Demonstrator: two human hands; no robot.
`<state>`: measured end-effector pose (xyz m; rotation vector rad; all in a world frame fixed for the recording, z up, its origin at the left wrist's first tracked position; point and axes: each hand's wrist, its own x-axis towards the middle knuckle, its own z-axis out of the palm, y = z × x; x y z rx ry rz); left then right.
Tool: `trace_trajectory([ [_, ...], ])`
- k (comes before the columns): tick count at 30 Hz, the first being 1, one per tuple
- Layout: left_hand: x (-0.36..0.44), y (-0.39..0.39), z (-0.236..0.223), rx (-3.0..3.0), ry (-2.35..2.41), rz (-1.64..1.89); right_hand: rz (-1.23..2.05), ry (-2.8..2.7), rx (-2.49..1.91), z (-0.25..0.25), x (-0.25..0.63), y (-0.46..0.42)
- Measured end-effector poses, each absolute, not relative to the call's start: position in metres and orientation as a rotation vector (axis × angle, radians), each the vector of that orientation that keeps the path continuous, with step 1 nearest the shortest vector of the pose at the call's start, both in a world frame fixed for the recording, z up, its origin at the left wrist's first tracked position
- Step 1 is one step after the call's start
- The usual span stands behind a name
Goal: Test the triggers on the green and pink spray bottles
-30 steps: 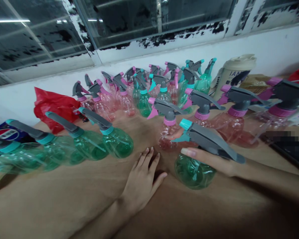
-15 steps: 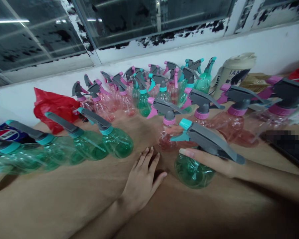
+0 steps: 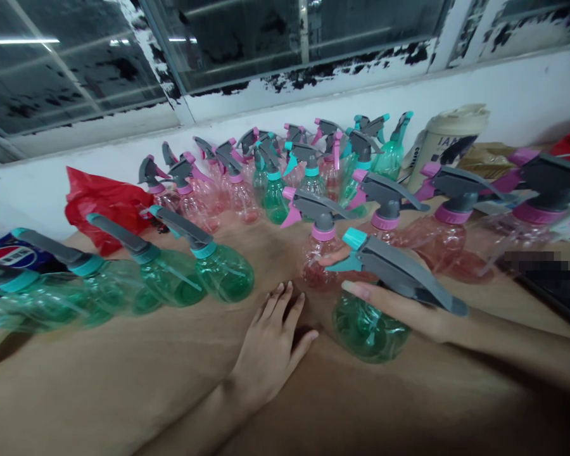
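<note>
My right hand (image 3: 399, 304) is wrapped round the neck of a green spray bottle (image 3: 368, 332) with a grey and turquoise trigger head. The thumb lies across the near side; most of the other fingers are hidden behind the bottle. Flat on the tabletop (image 3: 171, 380), my left hand (image 3: 270, 348) rests with its fingers spread, holding nothing, to the left of that bottle. Just behind the held bottle stands a pink spray bottle (image 3: 320, 259), first in a row running right. On the left, a green spray bottle (image 3: 225, 272) ends another row.
Several pink and green spray bottles (image 3: 275, 196) crowd together by the wall. A red plastic bag (image 3: 104, 206) lies left of them, and a paper coffee cup (image 3: 449, 142) stands at the right. A dark phone-like slab (image 3: 546, 288) lies at the right edge. Behind are windows (image 3: 289, 44).
Hardly anything differs. Both hands and the held spray bottle stay in place, and the view has shifted very slightly.
</note>
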<state>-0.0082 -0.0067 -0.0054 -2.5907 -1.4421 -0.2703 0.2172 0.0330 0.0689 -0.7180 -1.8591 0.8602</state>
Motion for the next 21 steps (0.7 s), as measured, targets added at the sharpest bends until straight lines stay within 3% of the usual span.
trace_trajectory([
  [21, -0.0081, -0.0064, -0.0047, -2.606, -1.459, -0.316, 0.798, -1.897, -0.884, 0.0673, 0.216, 0.0343],
])
